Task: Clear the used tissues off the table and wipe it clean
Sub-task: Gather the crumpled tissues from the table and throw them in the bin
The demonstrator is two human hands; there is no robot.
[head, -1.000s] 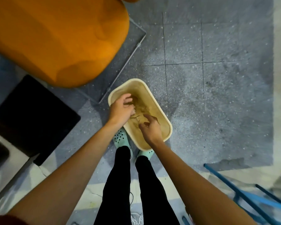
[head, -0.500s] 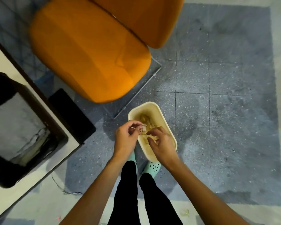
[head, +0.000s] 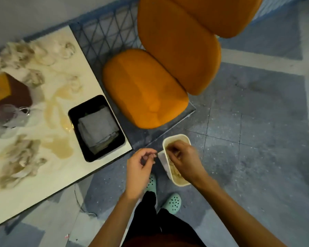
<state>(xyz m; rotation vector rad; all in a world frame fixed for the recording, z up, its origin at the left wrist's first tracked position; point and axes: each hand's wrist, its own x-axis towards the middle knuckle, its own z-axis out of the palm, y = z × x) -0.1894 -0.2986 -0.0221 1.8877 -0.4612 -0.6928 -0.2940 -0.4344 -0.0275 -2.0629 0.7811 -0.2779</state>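
Note:
Several crumpled used tissues (head: 20, 163) lie on the cream table (head: 34, 189) at the left, more tissues (head: 16, 50) at its far end. Brownish liquid stains (head: 61, 147) spread between them. A cream bin (head: 177, 136) stands on the floor by my feet, with wet tissues (head: 175, 172) inside. My right hand (head: 184, 157) hangs over the bin, fingers curled downward; whether it holds tissue is hidden. My left hand (head: 143, 163) hovers just left of the bin, fingers loosely curled, nothing visible in it.
A black tray (head: 73, 111) holding a folded grey cloth (head: 96, 129) sits at the table's near corner. A yellow-and-brown tissue box (head: 0, 86) stands at the far left. An orange chair (head: 144, 90) is beside the table, behind the bin.
My head has turned left, bringing the table with its tissues and tray into view. My left hand has drawn away from the right hand, to the left of the bin.

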